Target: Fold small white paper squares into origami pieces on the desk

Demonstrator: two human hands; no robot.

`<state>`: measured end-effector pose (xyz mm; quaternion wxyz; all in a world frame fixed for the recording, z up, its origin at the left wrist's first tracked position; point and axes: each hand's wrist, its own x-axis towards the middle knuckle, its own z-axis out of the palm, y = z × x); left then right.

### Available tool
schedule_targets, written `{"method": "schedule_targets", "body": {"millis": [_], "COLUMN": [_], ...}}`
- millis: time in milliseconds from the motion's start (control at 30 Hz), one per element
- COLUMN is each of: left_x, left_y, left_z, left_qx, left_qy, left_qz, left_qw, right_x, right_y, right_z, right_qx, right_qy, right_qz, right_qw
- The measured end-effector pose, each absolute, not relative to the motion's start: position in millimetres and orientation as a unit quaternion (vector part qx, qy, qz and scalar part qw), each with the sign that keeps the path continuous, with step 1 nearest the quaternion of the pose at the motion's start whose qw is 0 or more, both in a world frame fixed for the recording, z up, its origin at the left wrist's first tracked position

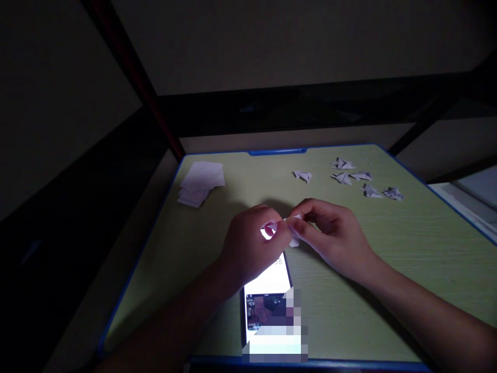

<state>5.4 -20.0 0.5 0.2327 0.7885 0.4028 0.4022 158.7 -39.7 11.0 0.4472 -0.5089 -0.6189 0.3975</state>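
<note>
Between my two hands is a small piece of folded white paper (295,241), mostly covered by the fingers. My left hand (250,243) pinches its left side with thumb and forefinger. On the other side, my right hand (334,235) grips the paper with its thumb and fingertips. Both hands are held over a lit phone (267,284) lying on the table, and the left one hides its upper part. Farther back on the right lie several small folded paper figures (341,178), with one paper figure (302,176) apart from the rest.
A stack of white paper sheets (202,176) lies at the table's back left. The light green table (186,254) has a blue rim and a raised blue strip (277,152) at its far edge. Dark bars stand behind it, and pale flat objects (462,202) lie beyond the right edge.
</note>
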Motion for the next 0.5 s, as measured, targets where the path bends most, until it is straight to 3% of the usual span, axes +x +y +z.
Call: {"method": "schedule_targets", "body": {"millis": [500], "left_x": [4.5], "left_y": [-14.5], "left_z": [-1.5], "left_qx": [0.777], "left_qy": [0.392], "left_qz": [0.449], "left_qw": [0.205], "right_x": [166.1], "right_y": [-36.2], "right_z": [9.7], "right_qx": [-0.502], "right_qy": [-0.590], "right_qz": [0.442], "right_qw": [0.452]}}
